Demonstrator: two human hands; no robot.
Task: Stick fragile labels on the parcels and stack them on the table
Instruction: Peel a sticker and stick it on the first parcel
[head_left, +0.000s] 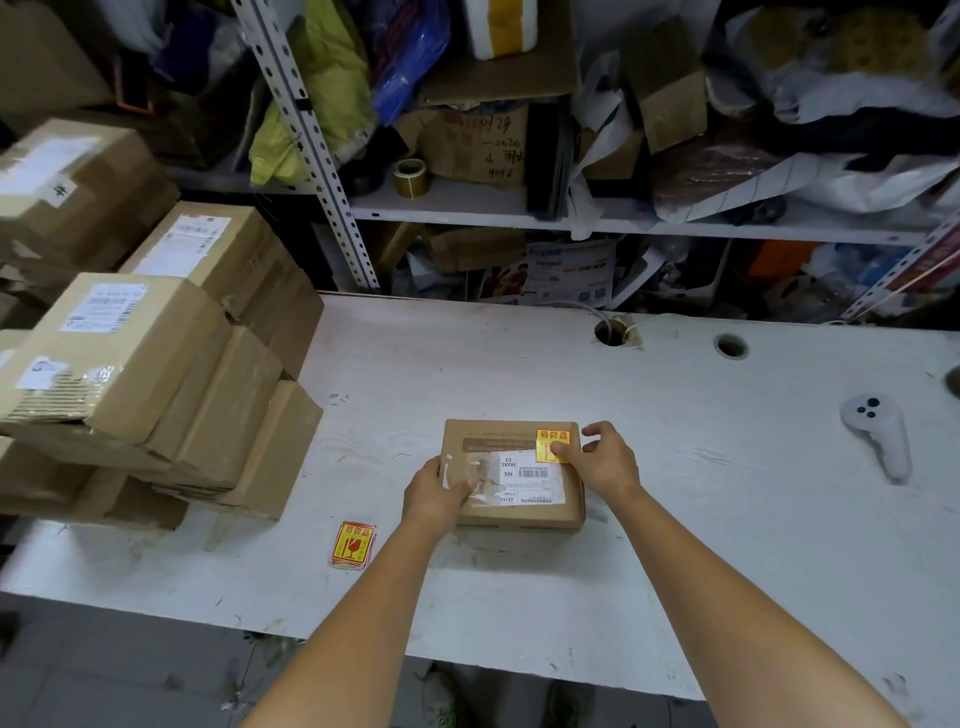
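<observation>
On the tabletop (675, 441), parcels (156, 364) crowd the left edge. One small parcel (519, 512) sits near the front edge, left hand (439, 493) gripping its left side, right hand (605, 460) pressing a fragile label (548, 439) onto its far right corner. Labelling seems nearly done; stacking likely follows. Spare labels (353, 545) lie just left.

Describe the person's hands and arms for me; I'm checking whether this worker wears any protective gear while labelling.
Both arms are bare from the bottom edge of the picture to the wrist: no sleeves show. The left hand and the right hand wear no gloves, and no watch, bracelet or ring is visible on the wrists or fingers. No tape, bandage or marking shows either.
</observation>
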